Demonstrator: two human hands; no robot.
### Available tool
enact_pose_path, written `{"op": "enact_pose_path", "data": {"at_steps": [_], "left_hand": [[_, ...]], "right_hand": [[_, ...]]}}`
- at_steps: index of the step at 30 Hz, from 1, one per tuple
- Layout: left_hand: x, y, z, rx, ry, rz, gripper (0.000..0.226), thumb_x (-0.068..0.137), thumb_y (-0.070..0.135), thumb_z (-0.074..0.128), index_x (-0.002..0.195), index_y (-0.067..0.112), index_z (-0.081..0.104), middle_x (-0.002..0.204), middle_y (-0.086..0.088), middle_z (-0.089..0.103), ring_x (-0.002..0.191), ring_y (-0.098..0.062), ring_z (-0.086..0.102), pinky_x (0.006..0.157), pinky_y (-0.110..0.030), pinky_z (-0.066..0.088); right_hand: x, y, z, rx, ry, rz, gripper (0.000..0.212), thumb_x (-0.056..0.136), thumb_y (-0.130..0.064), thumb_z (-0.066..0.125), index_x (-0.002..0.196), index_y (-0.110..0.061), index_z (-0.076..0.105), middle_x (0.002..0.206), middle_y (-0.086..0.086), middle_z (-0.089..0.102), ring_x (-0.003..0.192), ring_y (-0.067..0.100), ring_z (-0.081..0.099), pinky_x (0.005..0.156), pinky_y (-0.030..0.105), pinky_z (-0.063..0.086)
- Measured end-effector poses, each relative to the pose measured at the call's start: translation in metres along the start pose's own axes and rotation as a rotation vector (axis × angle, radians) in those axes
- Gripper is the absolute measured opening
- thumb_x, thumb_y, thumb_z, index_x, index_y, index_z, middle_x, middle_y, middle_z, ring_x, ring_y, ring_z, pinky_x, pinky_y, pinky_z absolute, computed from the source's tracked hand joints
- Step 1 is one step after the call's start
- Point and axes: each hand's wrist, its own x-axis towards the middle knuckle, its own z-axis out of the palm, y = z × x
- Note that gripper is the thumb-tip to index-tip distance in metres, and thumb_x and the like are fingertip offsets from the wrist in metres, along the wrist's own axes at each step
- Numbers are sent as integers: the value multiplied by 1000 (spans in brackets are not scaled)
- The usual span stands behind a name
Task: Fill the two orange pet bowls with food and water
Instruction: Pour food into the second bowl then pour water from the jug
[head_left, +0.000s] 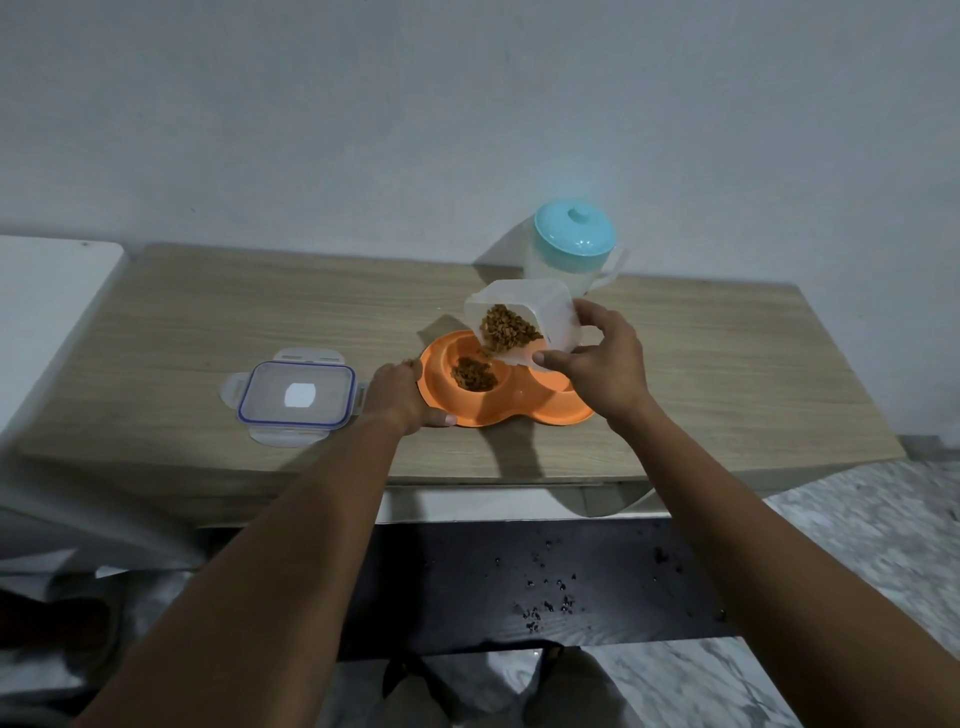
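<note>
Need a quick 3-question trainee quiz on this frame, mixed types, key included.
1. True or false: the right hand tilts the food container over the orange double bowl.
2. Where is the container lid? A: on the container. B: flat on the table, left of the bowl. C: on the floor.
3. The left hand grips the bowl's edge. Which compartment holds kibble?
Key: 1 true; 2 B; 3 the left one.

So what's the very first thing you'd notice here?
The bright orange double bowl in the middle of the wooden table, with the right hand tipping a clear tub of brown kibble into its left dish. The left hand grips the bowl's edge, and a blue-lidded jug stands behind.
</note>
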Motion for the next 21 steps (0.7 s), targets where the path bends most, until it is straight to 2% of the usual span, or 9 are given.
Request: {"op": "enact_pose_path", "data": {"at_steps": [4,7,11,14,18,21], "left_hand": [[-1,1,-1,2,-6,-12,89,54,46,93,130,14,58,123,-10,64,117,-29,55,99,-45,47],[-2,2,-1,6,-7,-10,90,54,48,92,130,14,58,123,-10,64,117,-30,55,98,-45,47],[-2,0,-1,2,-9,-8,94,51,49,93,131,16,57,125,-9,64,118,-29,56,98,-46,48],[-1,3,-2,14,-8,16,100,52,47,93,139,23,51,127,-7,65,119,-30,57,99,-45,47],[1,9,-8,97,-36,4,98,54,48,92,139,29,49,122,-4,68,116,-29,60,94,-37,49],[2,14,-12,159,-71,-28,88,54,50,91,130,27,54,117,-4,69,110,-28,64,85,-34,48]], "right_hand": [[4,-1,2,41,-2,15,82,64,-21,98,138,-17,62,131,2,63,113,25,69,91,45,61],[8,3,1,110,27,110,77,63,-20,98,134,-14,67,125,2,67,118,22,66,99,44,58],[7,5,-2,439,-32,313,57,73,-5,90,126,-5,68,125,16,70,107,36,74,89,48,64],[9,-1,-5,625,-18,427,39,84,-2,81,121,-4,68,122,21,72,108,40,74,94,45,62],[32,-3,6,787,-15,518,49,88,-9,80,132,3,62,125,18,72,104,35,76,83,39,65],[60,-3,27,791,-64,565,49,88,-10,80,132,-1,62,138,18,64,120,36,66,70,35,65]]}}
